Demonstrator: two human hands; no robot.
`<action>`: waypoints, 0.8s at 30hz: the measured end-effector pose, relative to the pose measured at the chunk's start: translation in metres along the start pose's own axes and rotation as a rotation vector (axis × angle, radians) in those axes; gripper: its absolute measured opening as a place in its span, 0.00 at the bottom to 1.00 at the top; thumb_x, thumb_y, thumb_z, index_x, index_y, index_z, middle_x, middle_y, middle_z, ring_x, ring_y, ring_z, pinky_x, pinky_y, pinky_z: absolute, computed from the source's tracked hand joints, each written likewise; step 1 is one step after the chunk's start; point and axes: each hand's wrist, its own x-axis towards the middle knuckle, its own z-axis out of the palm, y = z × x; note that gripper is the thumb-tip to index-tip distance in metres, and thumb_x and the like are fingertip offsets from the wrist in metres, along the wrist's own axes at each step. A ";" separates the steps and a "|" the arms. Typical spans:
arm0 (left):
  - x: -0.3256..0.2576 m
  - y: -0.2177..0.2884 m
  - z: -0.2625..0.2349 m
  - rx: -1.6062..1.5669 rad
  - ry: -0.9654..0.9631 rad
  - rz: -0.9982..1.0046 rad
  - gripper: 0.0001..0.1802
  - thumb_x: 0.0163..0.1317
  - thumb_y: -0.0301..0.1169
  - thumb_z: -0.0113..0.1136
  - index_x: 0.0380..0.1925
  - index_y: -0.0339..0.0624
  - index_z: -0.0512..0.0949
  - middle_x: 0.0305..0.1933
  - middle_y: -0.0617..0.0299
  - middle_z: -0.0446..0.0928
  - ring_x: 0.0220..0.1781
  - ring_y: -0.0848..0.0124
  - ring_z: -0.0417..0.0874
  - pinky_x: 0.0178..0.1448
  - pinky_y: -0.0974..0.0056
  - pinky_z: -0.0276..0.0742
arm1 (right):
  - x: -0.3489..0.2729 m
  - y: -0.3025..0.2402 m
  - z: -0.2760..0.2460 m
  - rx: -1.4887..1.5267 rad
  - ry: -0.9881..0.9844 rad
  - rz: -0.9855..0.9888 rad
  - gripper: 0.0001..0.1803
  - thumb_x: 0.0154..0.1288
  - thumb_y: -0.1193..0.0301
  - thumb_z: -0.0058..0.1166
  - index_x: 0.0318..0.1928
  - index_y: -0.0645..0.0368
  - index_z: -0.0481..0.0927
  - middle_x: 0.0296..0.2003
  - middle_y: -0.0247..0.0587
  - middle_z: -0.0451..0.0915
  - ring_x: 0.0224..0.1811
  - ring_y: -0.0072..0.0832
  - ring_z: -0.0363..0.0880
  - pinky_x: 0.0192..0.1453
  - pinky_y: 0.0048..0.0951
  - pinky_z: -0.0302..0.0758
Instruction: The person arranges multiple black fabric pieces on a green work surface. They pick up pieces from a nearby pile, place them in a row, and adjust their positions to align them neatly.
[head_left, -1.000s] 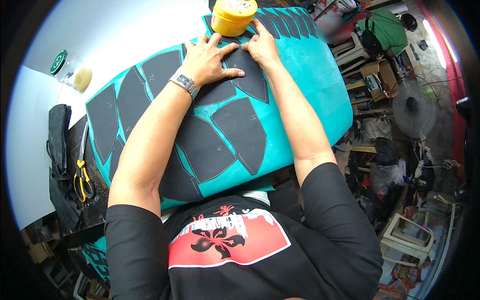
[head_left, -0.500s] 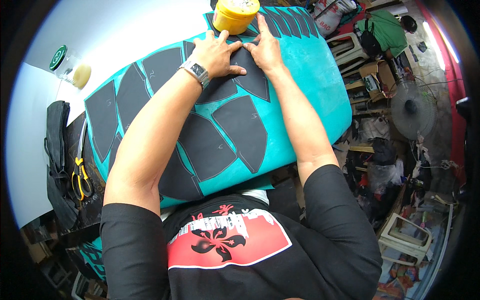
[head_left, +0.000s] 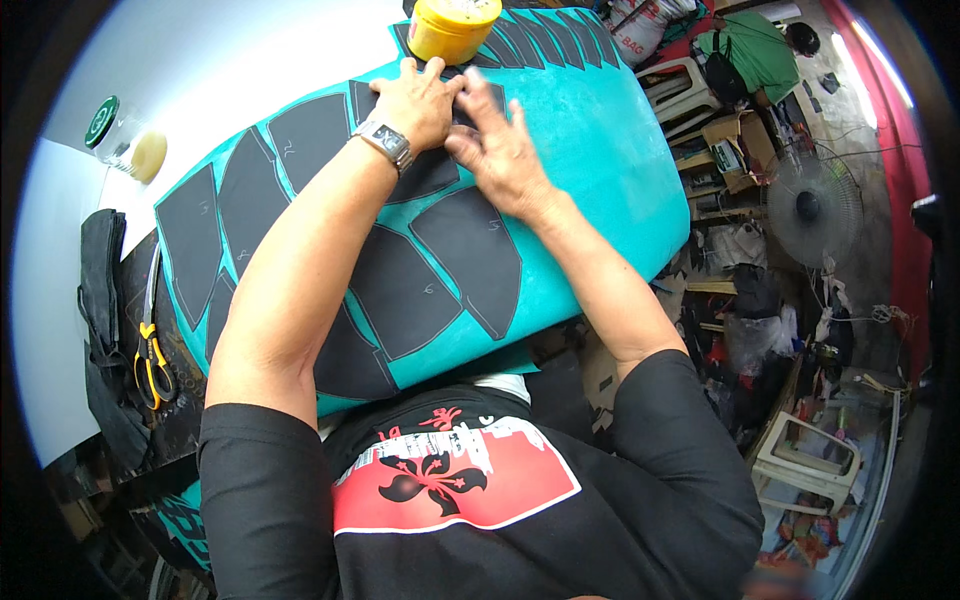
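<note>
My left hand lies palm down with its fingers spread on dark grey cut pieces at the far side of a teal sheet. Its fingertips point toward a yellow tub. Just right of it, my right hand has its fingers apart over the same dark piece, its fingertips smeared by motion. That piece is mostly hidden beneath both hands. Several more dark pieces with pale outlines and marks, such as one near piece, lie side by side on the sheet. Neither hand grips anything.
Yellow-and-black scissors and folded black material lie at the left. A clear jar with a green lid rests on the white surface. On the right are a fan, plastic stools and a person in green.
My right hand has moved left and nearer, across the dark piece toward my left hand, its fingers spreading. My left hand stays on the pieces. The whole view has shifted slightly.
</note>
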 end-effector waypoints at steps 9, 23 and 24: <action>-0.025 0.010 0.032 0.011 0.138 -0.041 0.40 0.68 0.62 0.46 0.76 0.61 0.57 0.78 0.55 0.56 0.79 0.50 0.53 0.68 0.20 0.49 | -0.001 -0.002 0.003 -0.137 -0.178 0.244 0.46 0.72 0.35 0.32 0.79 0.48 0.43 0.77 0.42 0.55 0.81 0.41 0.46 0.77 0.69 0.25; -0.025 0.011 0.040 0.082 0.231 0.149 0.32 0.75 0.56 0.37 0.74 0.62 0.60 0.80 0.65 0.55 0.82 0.59 0.50 0.75 0.24 0.38 | 0.037 0.041 0.008 0.153 0.445 0.498 0.41 0.55 0.76 0.68 0.70 0.54 0.64 0.33 0.41 0.84 0.35 0.29 0.82 0.43 0.33 0.79; -0.023 0.011 0.042 0.108 0.223 0.186 0.32 0.75 0.55 0.37 0.75 0.57 0.59 0.80 0.64 0.56 0.82 0.61 0.49 0.77 0.27 0.37 | 0.040 0.043 0.011 0.216 0.445 0.538 0.42 0.54 0.77 0.69 0.69 0.54 0.65 0.33 0.39 0.83 0.34 0.26 0.82 0.42 0.31 0.79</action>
